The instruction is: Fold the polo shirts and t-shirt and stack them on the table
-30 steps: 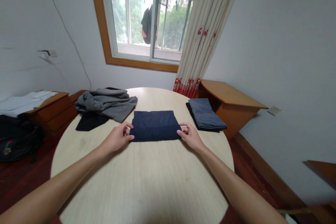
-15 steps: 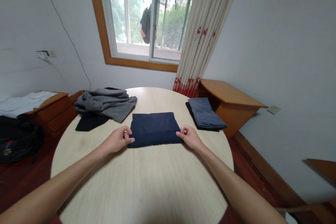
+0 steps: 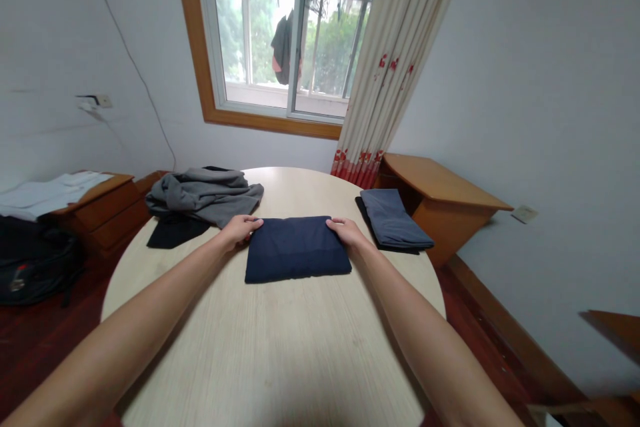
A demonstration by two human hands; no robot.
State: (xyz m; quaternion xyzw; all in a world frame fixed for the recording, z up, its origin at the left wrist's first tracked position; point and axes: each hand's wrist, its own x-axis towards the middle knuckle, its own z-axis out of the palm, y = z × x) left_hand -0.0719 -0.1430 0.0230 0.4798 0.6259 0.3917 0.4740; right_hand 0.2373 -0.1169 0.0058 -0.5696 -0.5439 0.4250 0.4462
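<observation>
A navy blue folded garment (image 3: 299,250) lies flat as a rectangle on the round table (image 3: 280,340); its exact kind does not show. My left hand (image 3: 241,229) pinches its far left corner, thumb on top and the other fingers partly hidden at the edge. At the far right corner, my right hand (image 3: 345,231) grips the cloth the same way, thumb above and fingers beneath or behind. The near edge of the garment rests on the tabletop.
A crumpled grey garment (image 3: 205,193) lies over a black cloth (image 3: 176,232) at the table's back left. Folded grey clothing (image 3: 395,219) is stacked on black fabric at the right. Beyond the table stand a wooden desk (image 3: 440,180) and a curtain (image 3: 395,60).
Both hands have moved from the near corners of the navy garment to its far corners and hold it there. The garment itself lies in nearly the same place.
</observation>
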